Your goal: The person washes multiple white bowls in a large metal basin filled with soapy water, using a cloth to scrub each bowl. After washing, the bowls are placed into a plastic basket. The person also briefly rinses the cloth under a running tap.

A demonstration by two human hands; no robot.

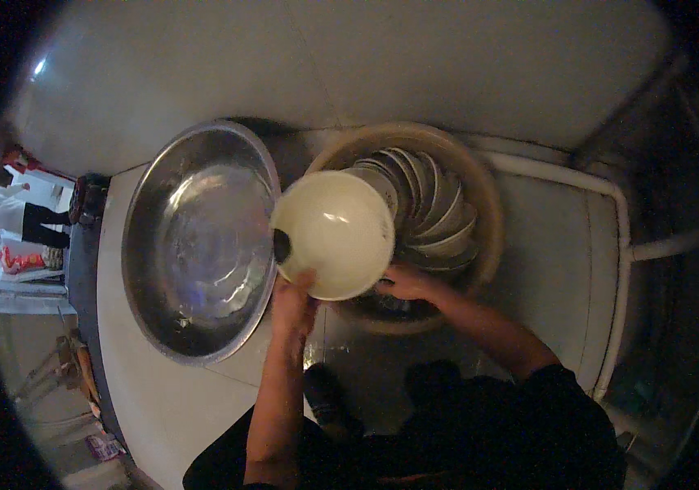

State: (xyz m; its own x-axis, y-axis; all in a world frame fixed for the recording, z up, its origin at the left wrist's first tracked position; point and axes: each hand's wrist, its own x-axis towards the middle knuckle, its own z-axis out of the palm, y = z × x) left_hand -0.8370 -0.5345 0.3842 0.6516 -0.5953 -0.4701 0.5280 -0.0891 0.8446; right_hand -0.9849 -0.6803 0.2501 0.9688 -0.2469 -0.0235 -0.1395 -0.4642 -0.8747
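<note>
My left hand (294, 306) grips the near rim of a large white bowl (337, 236), its thumb inside. The bowl's inside faces up at me, and a dark patch shows at its left edge. Close to the bowl's lower right edge is my right hand (411, 285); its fingertips are partly hidden, so I cannot tell whether it holds the rim. Beneath and right of the bowl stands a wide tan basin (491, 245). Inside it, several bowls (441, 202) lean against each other in a curved row. A broad steel basin (141, 269) with shallow water stands to the left.
Both basins stand on a pale tiled floor (227, 392) beside a wall (202, 73). A white pipe (622, 294) runs along the right side. My dark shoe (325, 392) is close below the basins. Another person's dark-clothed legs (46, 223) show at far left, beyond a dark threshold (83, 275).
</note>
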